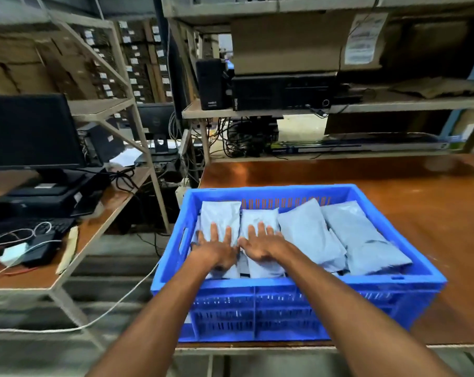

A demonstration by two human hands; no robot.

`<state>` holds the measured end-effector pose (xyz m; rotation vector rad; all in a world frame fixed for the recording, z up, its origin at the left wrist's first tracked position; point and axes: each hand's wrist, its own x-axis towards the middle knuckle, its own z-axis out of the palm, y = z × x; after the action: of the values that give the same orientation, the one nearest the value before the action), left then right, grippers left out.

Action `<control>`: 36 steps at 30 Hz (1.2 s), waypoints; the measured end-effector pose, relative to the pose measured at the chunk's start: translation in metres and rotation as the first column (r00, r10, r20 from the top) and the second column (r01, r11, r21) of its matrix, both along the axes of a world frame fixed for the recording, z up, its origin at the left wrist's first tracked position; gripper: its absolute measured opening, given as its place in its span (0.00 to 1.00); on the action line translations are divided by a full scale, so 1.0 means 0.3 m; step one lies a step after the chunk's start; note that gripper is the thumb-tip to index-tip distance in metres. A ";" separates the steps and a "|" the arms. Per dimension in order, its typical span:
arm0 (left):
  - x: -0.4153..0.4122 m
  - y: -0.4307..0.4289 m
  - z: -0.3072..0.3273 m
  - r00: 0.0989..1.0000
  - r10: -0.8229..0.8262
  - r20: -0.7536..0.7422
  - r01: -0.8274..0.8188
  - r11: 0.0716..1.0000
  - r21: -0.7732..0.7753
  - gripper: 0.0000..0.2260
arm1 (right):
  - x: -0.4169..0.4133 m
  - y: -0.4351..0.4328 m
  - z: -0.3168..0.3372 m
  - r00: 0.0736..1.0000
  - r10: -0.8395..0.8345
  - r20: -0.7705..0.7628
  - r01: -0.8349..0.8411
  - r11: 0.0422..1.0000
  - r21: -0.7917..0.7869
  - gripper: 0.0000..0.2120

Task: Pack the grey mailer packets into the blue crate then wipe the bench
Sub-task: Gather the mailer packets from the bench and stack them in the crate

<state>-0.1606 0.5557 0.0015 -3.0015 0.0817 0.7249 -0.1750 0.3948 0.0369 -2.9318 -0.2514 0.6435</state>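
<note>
Metal shelves (409, 106) carrying cardboard boxes (284, 42) and a black computer (282, 91) are standing behind a brown wooden desk (393, 191), and one blue crate (284, 308) is sitting on the near left corner of that desk. Grey packets are lying inside the crate side by side, long sides running near to far. Four are showing on top: the far-left packet (221, 213), the second packet (257, 217), the third packet (309, 232) and the right-hand packet (363, 235). Corners of others are peeking out underneath, so the full count is not showing. None are lying on the bare desk. Two hands are reaching into the crate's left half, fingers straight and spread, palms down. The left hand (217, 248) is pressing on the far-left packet and the right hand (260, 246) is pressing on the second packet, thumbs almost meeting, neither gripping anything. Each packet is looking light, soft and puffy, with a smooth plastic skin that is probably sliding easily under a flat palm and giving rather than breaking. Grasping the plump middle, or pinching a flat sealed end, is looking like the surest hold.
</note>
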 end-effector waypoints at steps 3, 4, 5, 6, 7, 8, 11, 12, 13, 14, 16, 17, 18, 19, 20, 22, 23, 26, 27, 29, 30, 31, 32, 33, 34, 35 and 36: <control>-0.020 -0.010 0.024 1.000 -0.025 0.011 0.025 0.999 -0.024 0.30 | -0.012 0.006 0.002 1.000 0.005 0.018 -0.004 0.999 -0.032 0.34; -0.026 -0.013 0.037 0.999 -0.014 0.029 0.015 0.999 -0.039 0.31 | -0.016 0.006 0.003 0.999 0.014 0.042 -0.013 0.999 -0.029 0.33; -0.046 -0.014 0.065 0.998 0.027 0.053 -0.024 0.998 -0.056 0.32 | -0.023 0.001 0.014 0.996 0.032 0.081 -0.031 0.999 -0.019 0.32; -0.059 -0.012 0.088 0.993 0.054 0.106 -0.044 0.995 -0.089 0.30 | -0.031 -0.010 0.038 0.987 0.059 0.152 -0.061 0.998 0.003 0.31; -0.076 -0.007 0.121 0.975 0.067 0.210 -0.040 0.990 -0.134 0.29 | -0.038 -0.031 0.074 0.962 0.087 0.260 -0.098 0.995 0.031 0.27; -0.090 0.003 0.158 0.931 0.047 0.361 0.021 0.983 -0.181 0.27 | -0.040 -0.062 0.121 0.915 0.099 0.392 -0.138 0.988 0.074 0.24; -0.115 0.060 0.263 0.725 0.045 0.687 0.164 0.958 -0.235 0.22 | -0.040 -0.223 0.283 0.767 -0.059 0.638 -0.157 0.948 0.277 0.19; -0.115 0.085 0.285 0.698 0.081 0.712 0.131 0.962 -0.238 0.22 | -0.039 -0.296 0.321 0.729 -0.133 0.671 -0.126 0.938 0.323 0.18; -0.115 0.112 0.298 0.709 0.145 0.690 0.061 0.963 -0.264 0.22 | -0.032 -0.378 0.342 0.696 -0.213 0.686 -0.073 0.929 0.363 0.17; -0.110 0.134 0.300 0.728 0.219 0.650 -0.012 0.952 -0.307 0.23 | -0.028 -0.461 0.347 0.672 -0.302 0.677 0.001 0.913 0.407 0.17; -0.103 0.161 0.294 0.777 0.339 0.530 -0.105 0.900 -0.422 0.26 | -0.023 -0.618 0.323 0.655 -0.482 0.582 0.188 0.850 0.492 0.16; -0.100 0.170 0.283 0.792 0.373 0.484 -0.127 0.875 -0.467 0.28 | -0.026 -0.685 0.302 0.653 -0.554 0.516 0.278 0.810 0.517 0.17; -0.093 0.179 0.268 0.800 0.406 0.442 -0.147 0.847 -0.511 0.30 | -0.034 -0.741 0.278 0.656 -0.605 0.451 0.347 0.773 0.532 0.19; -0.089 0.188 0.257 0.804 0.436 0.405 -0.168 0.819 -0.549 0.31 | -0.046 -0.783 0.258 0.665 -0.635 0.393 0.391 0.744 0.541 0.22; -0.086 0.195 0.251 0.803 0.463 0.376 -0.183 0.791 -0.584 0.32 | -0.056 -0.818 0.237 0.683 -0.646 0.341 0.412 0.727 0.550 0.24; -0.083 0.205 0.249 0.798 0.496 0.342 -0.209 0.760 -0.615 0.34 | -0.076 -0.858 0.209 0.729 -0.634 0.260 0.419 0.713 0.563 0.27; -0.086 0.203 0.249 0.798 0.500 0.337 -0.218 0.759 -0.613 0.34 | -0.079 -0.874 0.196 0.742 -0.632 0.225 0.422 0.700 0.576 0.28; -0.101 0.199 0.245 0.798 0.519 0.305 -0.250 0.747 -0.616 0.33 | -0.077 -0.894 0.170 0.763 -0.624 0.169 0.398 0.659 0.638 0.28; -0.105 0.201 0.242 0.796 0.534 0.284 -0.263 0.728 -0.633 0.33 | -0.075 -0.895 0.162 0.776 -0.610 0.158 0.384 0.656 0.650 0.27; -0.107 0.220 0.232 0.798 0.544 0.257 -0.273 0.708 -0.651 0.32 | -0.075 -0.887 0.149 0.806 -0.575 0.140 0.356 0.660 0.661 0.28; -0.098 0.236 0.219 0.801 0.545 0.247 -0.277 0.703 -0.655 0.33 | -0.070 -0.885 0.142 0.819 -0.560 0.126 0.349 0.660 0.665 0.29; -0.090 0.246 0.212 0.808 0.542 0.232 -0.288 0.706 -0.647 0.35 | -0.068 -0.882 0.142 0.831 -0.546 0.106 0.348 0.659 0.667 0.29; -0.084 0.254 0.203 0.808 0.549 0.214 -0.298 0.694 -0.656 0.35 | -0.065 -0.878 0.144 0.842 -0.532 0.089 0.346 0.659 0.668 0.30; -0.085 0.253 0.200 0.808 0.560 0.185 -0.307 0.667 -0.678 0.36 | -0.058 -0.877 0.146 0.848 -0.524 0.081 0.348 0.664 0.662 0.31; -0.085 0.252 0.195 0.804 0.572 0.159 -0.309 0.633 -0.710 0.36 | -0.054 -0.875 0.147 0.850 -0.521 0.078 0.348 0.667 0.659 0.31; -0.088 0.250 0.190 0.805 0.575 0.147 -0.309 0.617 -0.724 0.35 | -0.050 -0.873 0.150 0.851 -0.520 0.074 0.351 0.669 0.655 0.32; -0.086 0.250 0.182 0.801 0.580 0.150 -0.299 0.604 -0.739 0.35 | -0.047 -0.872 0.151 0.852 -0.519 0.070 0.354 0.669 0.654 0.33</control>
<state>-0.1864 0.6306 0.0563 -3.8916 -0.5964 0.0696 -0.1890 0.1331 0.0820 -2.2697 0.2034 0.0691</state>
